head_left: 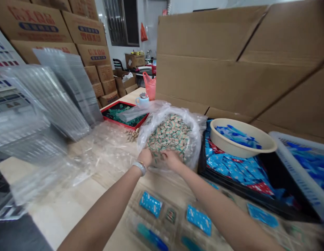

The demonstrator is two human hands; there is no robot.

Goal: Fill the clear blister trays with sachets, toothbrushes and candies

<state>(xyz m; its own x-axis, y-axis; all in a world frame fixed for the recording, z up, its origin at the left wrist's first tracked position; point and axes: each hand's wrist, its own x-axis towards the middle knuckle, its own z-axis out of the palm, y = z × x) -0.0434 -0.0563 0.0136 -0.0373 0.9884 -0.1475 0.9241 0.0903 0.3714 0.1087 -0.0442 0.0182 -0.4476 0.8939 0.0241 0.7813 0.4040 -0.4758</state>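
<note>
A clear plastic bag (194,146) stands rolled open on the table, full of small green, pink and white packets (172,130). My left hand (145,157) is curled at the bag's near left rim, its fingertips hidden among the packets. Just to its right, my right hand (171,158) reaches in over the near rim with bent fingers drawn together. What either hand grips is too small and blurred to name. Beneath my forearms lie clear compartment trays (175,226) holding blue sachets (151,204), a small packet (170,215) and blurred blue sticks (151,237).
Right of the bag, a black crate (203,167) of blue and red sachets carries a cream basin (269,144) of blue items. A white basket (295,170) stands beyond it. Clear tray stacks (60,94) lean at left. Behind are a red-rimmed tray (117,122), a mug (143,100) and cardboard (203,76).
</note>
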